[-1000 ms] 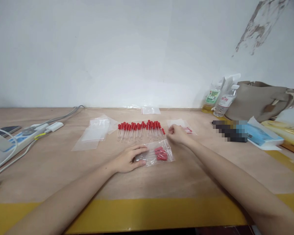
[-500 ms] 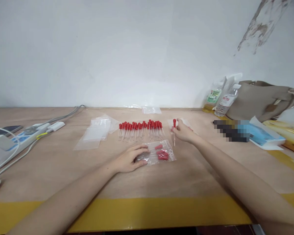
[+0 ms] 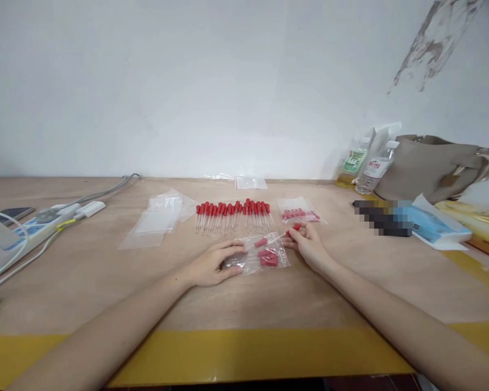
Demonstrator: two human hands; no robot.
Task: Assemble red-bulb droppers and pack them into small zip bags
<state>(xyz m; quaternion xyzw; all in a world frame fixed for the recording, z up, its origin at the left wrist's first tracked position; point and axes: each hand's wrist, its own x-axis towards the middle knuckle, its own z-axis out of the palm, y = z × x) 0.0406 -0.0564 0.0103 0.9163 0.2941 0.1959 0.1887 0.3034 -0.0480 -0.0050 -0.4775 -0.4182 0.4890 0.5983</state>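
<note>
My left hand [image 3: 215, 263] holds the closed end of a clear plastic bag [image 3: 250, 266] on the table, fingers along one side and thumb on the other. Inside the bag lie several droppers with red rubber bulbs [image 3: 269, 261]. Between the thumb and fingers of my right hand [image 3: 309, 244] is one dropper [image 3: 294, 228], gripped by its red bulb. Its thin tube points left, at the bag's right-hand end; whether the tip is inside cannot be made out. Behind the bag, a row of droppers [image 3: 227, 209] lies side by side, bulbs away from me.
A filled bag of droppers [image 3: 297, 203] lies behind my right hand. Flat clear bags [image 3: 158, 214] are stacked to the left, near a power strip [image 3: 36, 231] with cables. Bottles [image 3: 375, 167], a grey handbag [image 3: 427, 168] and a blue tissue pack [image 3: 436, 222] stand at the right.
My right hand has moved toward me with the dropper, which has turned from upright to lying with its tube toward the bag. My left hand stays on the bag.
</note>
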